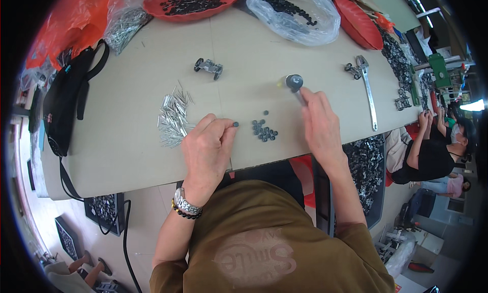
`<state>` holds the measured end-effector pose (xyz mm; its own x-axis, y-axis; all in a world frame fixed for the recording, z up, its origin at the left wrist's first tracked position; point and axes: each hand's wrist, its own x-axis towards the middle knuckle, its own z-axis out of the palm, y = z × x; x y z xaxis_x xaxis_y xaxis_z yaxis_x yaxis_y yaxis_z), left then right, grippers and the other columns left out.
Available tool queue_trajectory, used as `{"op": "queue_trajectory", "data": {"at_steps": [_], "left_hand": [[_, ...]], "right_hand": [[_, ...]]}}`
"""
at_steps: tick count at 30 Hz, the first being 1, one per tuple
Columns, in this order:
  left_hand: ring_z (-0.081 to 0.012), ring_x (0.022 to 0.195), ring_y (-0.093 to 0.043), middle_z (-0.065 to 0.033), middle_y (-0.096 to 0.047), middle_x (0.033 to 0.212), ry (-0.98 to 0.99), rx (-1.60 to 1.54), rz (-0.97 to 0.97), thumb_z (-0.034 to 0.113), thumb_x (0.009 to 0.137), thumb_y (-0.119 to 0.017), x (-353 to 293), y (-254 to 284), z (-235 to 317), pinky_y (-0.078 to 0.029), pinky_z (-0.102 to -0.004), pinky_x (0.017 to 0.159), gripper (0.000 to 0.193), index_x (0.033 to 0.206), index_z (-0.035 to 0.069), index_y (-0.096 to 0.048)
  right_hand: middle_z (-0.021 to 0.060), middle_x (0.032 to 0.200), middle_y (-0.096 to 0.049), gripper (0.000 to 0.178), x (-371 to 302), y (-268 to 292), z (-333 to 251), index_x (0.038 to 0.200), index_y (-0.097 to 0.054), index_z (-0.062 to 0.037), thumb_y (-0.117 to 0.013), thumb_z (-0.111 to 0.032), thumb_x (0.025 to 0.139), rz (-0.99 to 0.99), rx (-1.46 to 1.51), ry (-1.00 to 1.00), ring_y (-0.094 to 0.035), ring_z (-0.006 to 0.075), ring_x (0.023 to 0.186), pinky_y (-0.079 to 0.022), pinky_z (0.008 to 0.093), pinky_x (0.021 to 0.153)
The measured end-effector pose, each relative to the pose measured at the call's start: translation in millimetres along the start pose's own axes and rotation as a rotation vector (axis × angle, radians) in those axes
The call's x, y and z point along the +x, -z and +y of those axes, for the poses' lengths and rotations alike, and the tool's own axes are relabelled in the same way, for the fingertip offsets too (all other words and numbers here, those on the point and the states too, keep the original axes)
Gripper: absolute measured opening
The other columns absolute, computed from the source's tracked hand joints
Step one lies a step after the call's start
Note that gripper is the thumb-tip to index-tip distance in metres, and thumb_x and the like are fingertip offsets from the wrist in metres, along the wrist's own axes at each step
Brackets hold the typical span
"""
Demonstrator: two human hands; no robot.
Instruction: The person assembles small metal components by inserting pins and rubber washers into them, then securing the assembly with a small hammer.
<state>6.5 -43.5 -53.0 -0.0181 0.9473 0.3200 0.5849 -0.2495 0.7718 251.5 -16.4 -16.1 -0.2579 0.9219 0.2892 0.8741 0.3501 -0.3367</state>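
Note:
My left hand pinches a small dark wheel between thumb and fingertips, just above the table. A hammer with a round dark head and a yellowish face is gripped in my right hand, its head raised over the table. Between my hands lies a cluster of small dark wheels. Thin metal pins form a loose pile beyond and left of my left hand. Farther back stands a small grey toy chassis with black wheels.
An adjustable wrench lies at right beside a small wheeled part. Red dishes and a clear bag of black parts line the back. A black bag rests at left. Another person sits at right.

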Motion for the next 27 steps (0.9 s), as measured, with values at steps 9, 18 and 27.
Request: {"op": "queue_trajectory", "data": {"at_steps": [9,18,27], "left_hand": [[-0.0225,0.055,-0.051,-0.0093,-0.053,0.066,0.004,0.031,0.023,0.002,0.079,-0.080,3,0,4,-0.039,-0.0362,0.052,0.010,0.084,0.000,-0.071],[-0.0236,0.055,-0.051,-0.0099,-0.053,0.067,-0.017,0.031,0.040,0.003,0.079,-0.080,2,0,1,-0.039,-0.0367,0.051,0.012,0.082,-0.001,-0.069],[-0.0236,0.056,-0.052,-0.0097,-0.055,0.068,0.002,0.000,0.054,0.003,0.078,-0.081,4,-2,5,-0.040,-0.0359,0.052,0.015,0.079,-0.001,-0.066]], "right_hand": [[0.0131,0.099,-0.054,0.056,-6,16,-61,0.144,-0.052,-0.0021,-0.058,0.001,0.088,-0.248,0.134,0.231,-0.065,0.0310,0.076,-0.056,0.0400,0.057],[0.0136,0.100,-0.054,0.061,3,30,-69,0.144,-0.051,-0.0019,-0.058,0.003,0.084,-0.272,0.139,0.230,-0.064,0.0333,0.075,-0.057,0.0426,0.060],[0.0126,0.100,-0.055,0.062,4,22,-65,0.145,-0.051,-0.0006,-0.058,0.004,0.083,-0.293,0.107,0.239,-0.064,0.0322,0.073,-0.056,0.0418,0.059]]}}
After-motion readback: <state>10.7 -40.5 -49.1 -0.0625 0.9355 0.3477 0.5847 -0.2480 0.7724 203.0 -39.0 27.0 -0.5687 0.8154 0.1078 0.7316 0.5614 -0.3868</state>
